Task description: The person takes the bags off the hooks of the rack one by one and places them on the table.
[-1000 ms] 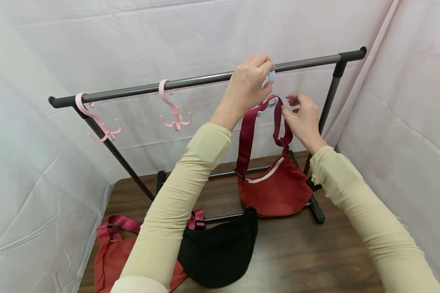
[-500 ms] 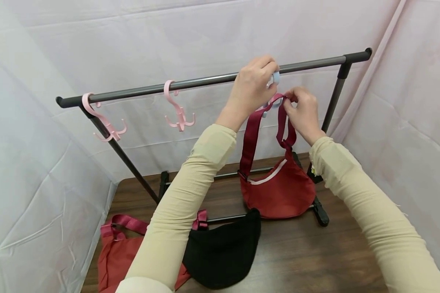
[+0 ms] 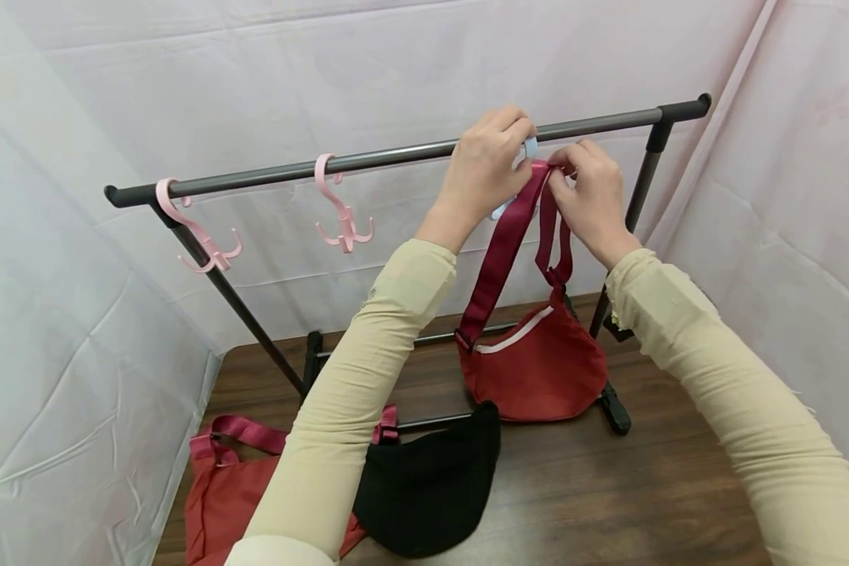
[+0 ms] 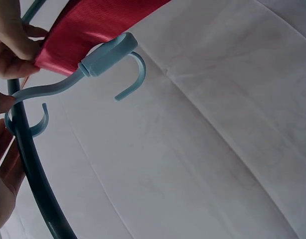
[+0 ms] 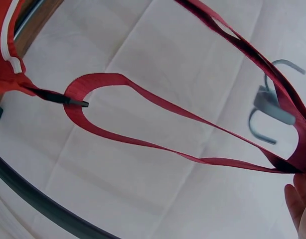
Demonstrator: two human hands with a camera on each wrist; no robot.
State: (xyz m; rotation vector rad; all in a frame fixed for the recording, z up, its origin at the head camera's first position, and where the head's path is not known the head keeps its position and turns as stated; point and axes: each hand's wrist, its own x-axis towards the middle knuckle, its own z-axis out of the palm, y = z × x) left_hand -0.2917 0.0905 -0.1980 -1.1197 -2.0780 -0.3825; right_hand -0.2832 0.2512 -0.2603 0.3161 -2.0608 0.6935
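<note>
My left hand (image 3: 484, 161) grips a light blue S-shaped hook (image 4: 105, 57) where it curls over the rack's dark rail (image 4: 38, 174). The thumb lies on the hook's stem in the left wrist view. My right hand (image 3: 590, 189) pinches the top of a wine-red strap (image 3: 498, 263), just below the rail and close beside the left hand. From that strap hangs a red shoulder bag (image 3: 538, 373) with a white zip, low near the floor. In the left wrist view the strap overlaps the hook's lower part. The hook's lower prongs are mostly hidden in the head view.
Two pink hooks, the left one (image 3: 201, 236) and the middle one (image 3: 343, 212), hang from the rail. A black bag (image 3: 431, 487) and another red bag (image 3: 226, 503) lie on the wooden floor (image 3: 594, 495). Pale cloth walls (image 3: 792, 259) enclose the rack.
My right hand has moved in to the strap, taken hold of it and lifted its top towards the rail. My left hand has stayed at the blue hook.
</note>
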